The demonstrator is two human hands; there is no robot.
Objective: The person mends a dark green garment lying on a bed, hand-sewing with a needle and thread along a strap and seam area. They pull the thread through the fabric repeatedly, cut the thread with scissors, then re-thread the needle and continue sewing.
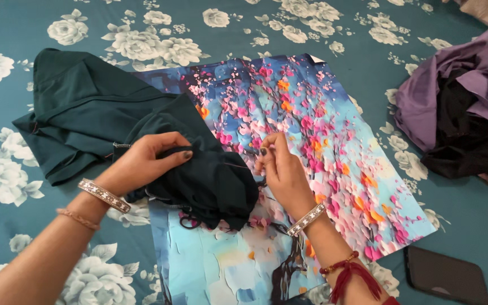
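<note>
- One view only, the head camera, so I read everything from it.
- The dark teal garment (114, 113) lies from the upper left of the frame to the centre, its near end bunched over a colourful blossom-print sheet (334, 141) on a teal floral bedspread (40, 214).
- I judge the garment soft, light and limp: it will fold and slide rather than hold a shape, so I would take it at the bunched edge near centre, not the loose spread part.
- My left hand (148, 161) sits at centre-left, fingers curled down and pinching that bunched fabric, wrist bent, forearm coming in from the lower left with bangles on it.
- My right hand (280, 169) is just right of the bunch, fingertips pressed together at the top as if nipping something thin; I cannot tell whether it is a needle or thread.
- A purple and black cloth heap (458, 107) lies at the right edge, well apart; a dark phone (447, 277) sits lower right.
</note>
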